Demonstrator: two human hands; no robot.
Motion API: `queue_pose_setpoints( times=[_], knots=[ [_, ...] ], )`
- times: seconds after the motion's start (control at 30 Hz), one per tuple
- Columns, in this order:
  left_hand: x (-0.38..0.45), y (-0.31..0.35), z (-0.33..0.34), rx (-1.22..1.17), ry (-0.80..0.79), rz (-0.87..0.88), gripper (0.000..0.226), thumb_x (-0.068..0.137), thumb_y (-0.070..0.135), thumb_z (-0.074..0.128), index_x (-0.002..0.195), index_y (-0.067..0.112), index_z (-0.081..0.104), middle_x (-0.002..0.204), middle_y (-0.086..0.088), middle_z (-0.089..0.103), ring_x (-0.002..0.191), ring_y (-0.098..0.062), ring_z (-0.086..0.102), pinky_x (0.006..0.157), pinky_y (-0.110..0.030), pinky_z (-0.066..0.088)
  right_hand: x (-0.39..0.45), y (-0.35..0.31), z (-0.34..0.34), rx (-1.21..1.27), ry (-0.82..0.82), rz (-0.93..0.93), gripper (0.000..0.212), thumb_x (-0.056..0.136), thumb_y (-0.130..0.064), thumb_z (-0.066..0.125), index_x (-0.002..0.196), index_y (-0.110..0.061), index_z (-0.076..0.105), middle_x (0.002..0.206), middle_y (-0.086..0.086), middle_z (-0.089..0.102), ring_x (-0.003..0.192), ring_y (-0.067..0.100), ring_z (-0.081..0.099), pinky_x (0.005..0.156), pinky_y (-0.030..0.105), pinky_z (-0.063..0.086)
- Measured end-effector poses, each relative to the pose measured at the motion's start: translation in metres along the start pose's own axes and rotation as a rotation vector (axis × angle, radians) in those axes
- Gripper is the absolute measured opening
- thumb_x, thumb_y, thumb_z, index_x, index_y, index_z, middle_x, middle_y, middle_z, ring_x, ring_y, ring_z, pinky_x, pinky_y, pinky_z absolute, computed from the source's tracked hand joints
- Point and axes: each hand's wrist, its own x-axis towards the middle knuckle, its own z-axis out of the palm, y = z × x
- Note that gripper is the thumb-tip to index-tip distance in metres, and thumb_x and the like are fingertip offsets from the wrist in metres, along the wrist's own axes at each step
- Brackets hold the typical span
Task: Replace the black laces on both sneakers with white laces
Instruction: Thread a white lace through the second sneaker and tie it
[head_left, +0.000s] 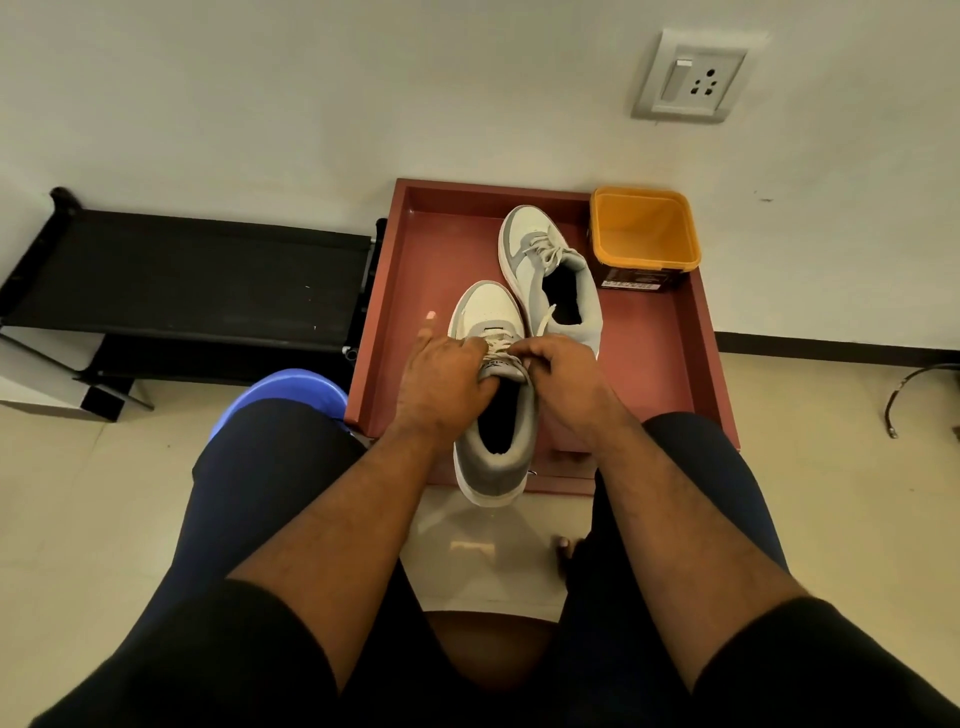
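Tiled floor, one red tray (670, 358): two sneakers, one tub (644, 234). Far sneaker (550, 270) laced white. Left hand (441, 374) and right hand (563, 371) fingers pinch near sneaker's (493, 415) white lace (500, 347).

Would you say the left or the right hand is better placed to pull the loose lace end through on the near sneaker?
Probably the right hand: its fingers already pinch the white lace, while the left hand steadies the near sneaker.

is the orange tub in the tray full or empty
Empty, as far as visible: the orange tub stands upright with no lid, and its bare inside shows.
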Motion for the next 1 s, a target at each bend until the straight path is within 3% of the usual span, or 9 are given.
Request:
queue_pose_setpoints(
  times=[0.13,0.37,0.47,0.57,0.63,0.7,0.83,0.9,1.0],
  knots=[
    [-0.004,-0.008,0.009,-0.024,0.056,0.064,0.051,0.086,0.046,0.034,0.083,0.012,0.071,0.066,-0.004,0.066,0.063,-0.021,0.06,0.118,-0.04,0.022,0.004,0.006,0.001,-0.023,-0.02,0.066,0.023,0.089,-0.002,0.055,0.102,-0.011,0.072,0.1,0.004,0.072,0.097,0.018,0.064,0.091,0.032,0.05],
    [-0.009,-0.008,0.01,-0.032,0.103,-0.004,0.05,0.089,0.05,0.047,0.062,0.011,0.063,0.055,-0.002,0.061,0.05,-0.017,0.048,0.116,-0.046,0.025,-0.001,0.001,0.006,-0.144,0.024,0.016,0.016,0.093,-0.007,0.046,0.097,-0.012,0.061,0.097,0.009,0.067,0.088,0.025,0.06,0.08,0.043,0.051],
    [-0.012,-0.005,0.01,-0.009,0.098,-0.035,0.053,0.088,0.057,0.04,0.074,0.013,0.067,0.064,-0.002,0.066,0.06,-0.019,0.058,0.112,-0.047,0.03,-0.003,0.0,0.004,-0.129,0.063,0.014,0.017,0.095,-0.008,0.044,0.101,-0.011,0.059,0.097,0.008,0.067,0.088,0.024,0.061,0.081,0.044,0.051],
    [-0.011,-0.004,0.012,0.003,0.196,0.06,0.044,0.088,0.046,0.045,0.109,0.014,0.067,0.099,-0.006,0.069,0.09,-0.025,0.063,0.097,-0.047,0.042,-0.005,-0.001,0.004,-0.128,0.065,-0.008,0.017,0.096,-0.01,0.043,0.101,-0.011,0.058,0.096,0.008,0.067,0.086,0.023,0.061,0.08,0.045,0.052],
    [-0.007,-0.006,0.017,0.047,0.296,0.287,0.028,0.089,0.031,0.056,0.107,0.013,0.068,0.105,-0.008,0.067,0.095,-0.028,0.062,0.092,-0.044,0.044,-0.006,-0.001,0.006,-0.104,0.06,-0.009,0.015,0.095,-0.013,0.044,0.1,-0.012,0.058,0.093,0.006,0.067,0.084,0.022,0.061,0.079,0.045,0.052],
    [0.001,-0.006,0.016,0.101,0.343,0.508,0.015,0.089,0.021,0.061,0.096,0.011,0.07,0.097,-0.007,0.068,0.09,-0.026,0.063,0.09,-0.041,0.045,-0.006,0.0,0.008,-0.064,0.07,-0.001,0.013,0.094,-0.012,0.047,0.099,-0.012,0.059,0.093,0.005,0.067,0.084,0.022,0.061,0.079,0.045,0.052],
    [0.014,-0.013,0.003,0.185,0.246,0.746,0.016,0.09,0.015,0.055,0.092,0.009,0.069,0.089,-0.007,0.069,0.085,-0.025,0.063,0.088,-0.04,0.048,-0.002,0.001,0.008,-0.035,0.065,0.007,0.014,0.093,-0.007,0.049,0.098,-0.009,0.061,0.094,0.008,0.068,0.086,0.023,0.062,0.08,0.041,0.051],
    [0.016,-0.018,0.0,0.203,0.19,0.736,0.013,0.086,0.013,0.062,0.097,0.008,0.068,0.091,-0.008,0.069,0.086,-0.025,0.064,0.088,-0.039,0.049,-0.001,0.001,0.008,-0.035,0.062,-0.008,0.013,0.092,-0.006,0.05,0.098,-0.008,0.062,0.096,0.01,0.068,0.09,0.025,0.062,0.082,0.04,0.05],
    [0.01,-0.02,0.001,0.093,0.161,0.571,0.017,0.082,0.013,0.07,0.096,0.004,0.067,0.087,-0.011,0.068,0.077,-0.027,0.065,0.074,-0.038,0.053,-0.002,0.001,0.008,-0.051,0.053,-0.038,0.013,0.094,-0.007,0.049,0.098,-0.008,0.062,0.097,0.011,0.068,0.09,0.025,0.061,0.083,0.043,0.05]
  ],
)
